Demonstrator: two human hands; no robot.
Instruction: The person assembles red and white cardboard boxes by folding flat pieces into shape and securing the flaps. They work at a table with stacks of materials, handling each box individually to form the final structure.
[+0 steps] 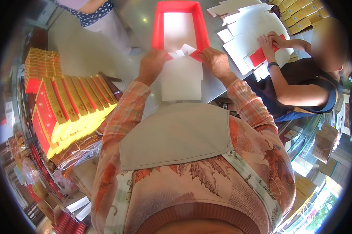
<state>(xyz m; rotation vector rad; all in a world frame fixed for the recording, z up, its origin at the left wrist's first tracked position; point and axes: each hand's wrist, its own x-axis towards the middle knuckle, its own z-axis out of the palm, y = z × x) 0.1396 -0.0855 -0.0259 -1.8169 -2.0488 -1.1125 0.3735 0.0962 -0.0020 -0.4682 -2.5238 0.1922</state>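
A partly folded cardboard box (pixel 157 29), red on its side walls and white inside, lies on the metal table in front of me. Its near end is unfolded, and a white flap (pixel 182 84) stretches from it toward my apron. My left hand (pixel 152 64) grips the near left corner of the box, fingers closed on the red cardboard. At the near right corner, my right hand (pixel 215 62) pinches the other red edge. Between the hands, small white tabs (pixel 187 49) stick up at an angle.
To the right, a co-worker's hands (pixel 267 46) press a red piece on a pile of flat white cardboard blanks (pixel 242 33). Stacked red and yellow boxes (pixel 66 103) stand at my left. Small yellow boxes (pixel 301 11) fill the far right. Another person (pixel 100 19) stands across the table (pixel 141 19).
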